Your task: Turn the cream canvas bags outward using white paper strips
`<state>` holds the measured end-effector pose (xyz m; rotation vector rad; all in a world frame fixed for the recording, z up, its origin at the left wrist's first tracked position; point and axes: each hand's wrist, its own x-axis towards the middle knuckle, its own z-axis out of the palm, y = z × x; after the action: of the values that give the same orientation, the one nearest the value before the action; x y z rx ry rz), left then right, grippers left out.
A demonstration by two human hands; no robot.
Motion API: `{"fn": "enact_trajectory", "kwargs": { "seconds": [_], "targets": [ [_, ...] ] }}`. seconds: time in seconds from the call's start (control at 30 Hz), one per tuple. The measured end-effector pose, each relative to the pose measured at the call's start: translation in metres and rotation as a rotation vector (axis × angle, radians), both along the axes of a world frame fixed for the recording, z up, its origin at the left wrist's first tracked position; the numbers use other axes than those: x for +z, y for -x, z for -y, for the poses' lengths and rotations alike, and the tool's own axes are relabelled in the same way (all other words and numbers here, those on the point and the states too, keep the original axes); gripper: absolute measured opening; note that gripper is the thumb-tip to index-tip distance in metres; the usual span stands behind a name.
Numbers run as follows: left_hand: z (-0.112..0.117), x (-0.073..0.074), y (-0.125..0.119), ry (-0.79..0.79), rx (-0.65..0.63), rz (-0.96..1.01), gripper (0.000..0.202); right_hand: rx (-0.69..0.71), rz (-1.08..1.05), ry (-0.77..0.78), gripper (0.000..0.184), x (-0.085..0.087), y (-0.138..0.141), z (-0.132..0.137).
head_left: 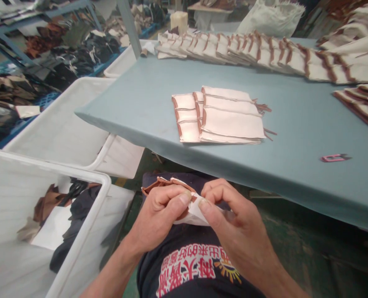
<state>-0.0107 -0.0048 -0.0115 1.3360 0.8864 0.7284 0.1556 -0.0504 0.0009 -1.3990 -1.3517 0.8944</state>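
Observation:
Over my lap I hold a white and brown sewn piece (198, 212), which looks like leather or fabric. My left hand (163, 207) pinches its brown edge between thumb and fingers. Close beside it, my right hand (233, 211) pinches the white part, the two thumbs nearly meeting. Much of the piece is hidden behind my hands. On the table ahead lies a small stack of similar white pieces (230, 120) with brown edges and thin brown strips at the right end. A pair of pink-handled thread snips (335, 158) rests to the right, apart from my hands.
A long overlapping row of white and brown pieces (242, 49) runs along the back of the blue-green table (134, 99). White bins (106, 178) stand at the left, the nearest with scraps (69, 219) inside. A metal post (130, 29) rises by the table's far corner.

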Motion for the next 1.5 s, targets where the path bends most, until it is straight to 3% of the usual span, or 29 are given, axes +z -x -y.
{"fn": "enact_trajectory", "kwargs": {
  "seconds": [0.17,0.83,1.13,1.37,1.5],
  "targets": [
    [-0.001,0.002,-0.001,-0.041,-0.012,-0.009,0.041,-0.027,0.010,-0.011,0.020,-0.009,0.004,-0.001],
    [0.000,0.002,-0.005,-0.023,-0.039,-0.004,0.043,-0.100,0.161,-0.058,0.022,-0.015,0.006,0.000],
    [0.001,-0.010,-0.006,0.074,-0.031,0.063,0.044,-0.145,0.126,0.025,0.020,-0.019,0.008,0.001],
    [0.001,-0.018,-0.005,0.073,-0.033,0.106,0.048,-0.224,0.110,-0.057,0.019,-0.032,0.014,0.000],
    [0.000,-0.024,-0.002,0.074,-0.029,0.126,0.050,-0.200,0.077,-0.018,0.019,-0.036,0.015,0.000]
  ]
}}
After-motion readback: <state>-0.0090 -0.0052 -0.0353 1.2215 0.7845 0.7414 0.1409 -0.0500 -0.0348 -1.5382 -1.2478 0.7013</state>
